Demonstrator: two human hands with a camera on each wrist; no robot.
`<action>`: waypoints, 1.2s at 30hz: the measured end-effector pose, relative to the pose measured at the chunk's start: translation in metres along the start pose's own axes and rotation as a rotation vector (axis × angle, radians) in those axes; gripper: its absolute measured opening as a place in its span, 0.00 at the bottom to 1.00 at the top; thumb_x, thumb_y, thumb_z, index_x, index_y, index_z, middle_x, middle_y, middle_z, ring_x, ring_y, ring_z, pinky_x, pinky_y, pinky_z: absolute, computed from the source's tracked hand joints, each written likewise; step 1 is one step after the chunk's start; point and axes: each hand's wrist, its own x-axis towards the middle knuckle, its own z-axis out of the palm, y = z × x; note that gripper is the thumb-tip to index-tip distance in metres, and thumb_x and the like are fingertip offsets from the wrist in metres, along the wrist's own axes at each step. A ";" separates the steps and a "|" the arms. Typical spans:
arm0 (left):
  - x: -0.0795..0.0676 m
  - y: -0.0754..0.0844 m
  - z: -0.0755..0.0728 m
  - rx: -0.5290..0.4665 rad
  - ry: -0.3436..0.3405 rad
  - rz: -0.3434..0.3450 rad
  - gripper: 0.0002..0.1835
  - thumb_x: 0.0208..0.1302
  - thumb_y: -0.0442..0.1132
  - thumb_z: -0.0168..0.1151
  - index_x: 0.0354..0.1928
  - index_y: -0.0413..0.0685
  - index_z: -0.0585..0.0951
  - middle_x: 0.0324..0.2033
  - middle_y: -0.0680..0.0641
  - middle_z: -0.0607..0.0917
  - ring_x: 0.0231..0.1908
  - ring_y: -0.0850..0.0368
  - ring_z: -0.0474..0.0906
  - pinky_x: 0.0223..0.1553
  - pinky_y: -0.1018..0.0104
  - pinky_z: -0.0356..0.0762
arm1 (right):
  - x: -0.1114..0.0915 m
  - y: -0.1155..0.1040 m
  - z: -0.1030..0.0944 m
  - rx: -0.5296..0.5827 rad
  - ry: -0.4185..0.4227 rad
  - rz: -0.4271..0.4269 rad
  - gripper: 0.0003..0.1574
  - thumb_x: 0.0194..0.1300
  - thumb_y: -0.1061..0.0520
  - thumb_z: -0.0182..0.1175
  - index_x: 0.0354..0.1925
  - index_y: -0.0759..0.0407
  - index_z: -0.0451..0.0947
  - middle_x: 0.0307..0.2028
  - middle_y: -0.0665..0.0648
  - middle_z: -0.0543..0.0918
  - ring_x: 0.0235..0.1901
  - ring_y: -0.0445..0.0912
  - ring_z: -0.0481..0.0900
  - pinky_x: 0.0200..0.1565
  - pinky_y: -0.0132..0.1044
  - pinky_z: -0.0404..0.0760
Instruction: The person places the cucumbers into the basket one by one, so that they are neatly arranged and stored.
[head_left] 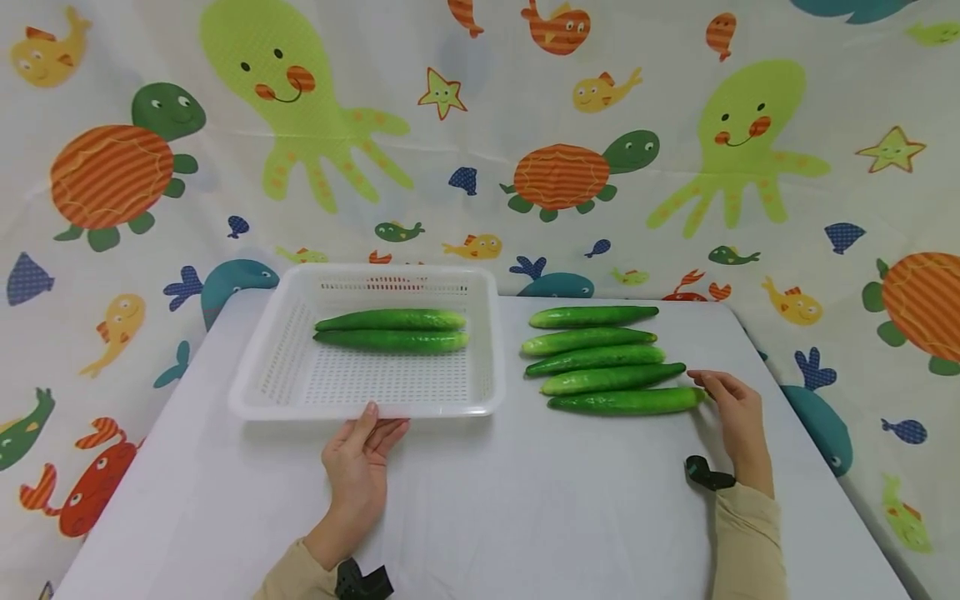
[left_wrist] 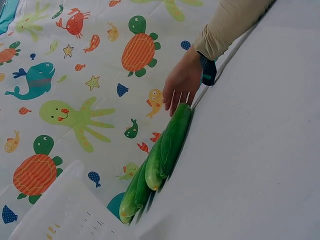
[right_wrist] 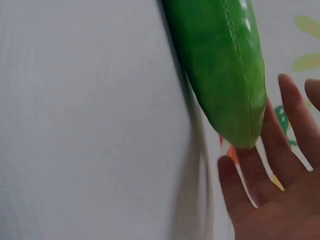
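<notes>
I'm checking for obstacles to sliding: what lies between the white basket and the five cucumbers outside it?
Only a bare strip of white table separates the white basket from the five cucumbers, as the head view shows.

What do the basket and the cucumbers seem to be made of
The basket: probably moulded plastic, white and slightly shiny, judging by its regular perforations and smooth rim. The cucumbers: glossy green, perhaps moulded plastic, since a seam-like line runs along one in the right wrist view; real ones aren't ruled out.
</notes>
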 end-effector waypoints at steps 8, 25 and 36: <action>0.001 -0.001 -0.001 0.013 -0.003 -0.002 0.10 0.70 0.33 0.62 0.31 0.33 0.81 0.26 0.40 0.87 0.29 0.49 0.87 0.40 0.55 0.89 | -0.002 0.008 -0.016 -0.217 -0.251 0.097 0.33 0.72 0.42 0.59 0.65 0.61 0.72 0.58 0.42 0.76 0.59 0.35 0.65 0.55 0.25 0.69; -0.001 -0.001 -0.001 0.023 0.003 -0.001 0.09 0.70 0.32 0.61 0.37 0.29 0.80 0.26 0.40 0.87 0.28 0.50 0.88 0.38 0.56 0.89 | -0.001 0.008 -0.021 -0.443 -0.374 0.052 0.41 0.62 0.48 0.71 0.68 0.60 0.69 0.58 0.49 0.73 0.49 0.38 0.72 0.47 0.21 0.73; 0.000 0.000 -0.001 0.033 0.007 -0.006 0.13 0.70 0.33 0.62 0.41 0.23 0.77 0.28 0.39 0.87 0.30 0.49 0.88 0.40 0.55 0.88 | -0.002 0.009 -0.023 -0.453 -0.379 0.036 0.36 0.60 0.51 0.73 0.62 0.62 0.75 0.50 0.44 0.77 0.44 0.41 0.71 0.42 0.24 0.74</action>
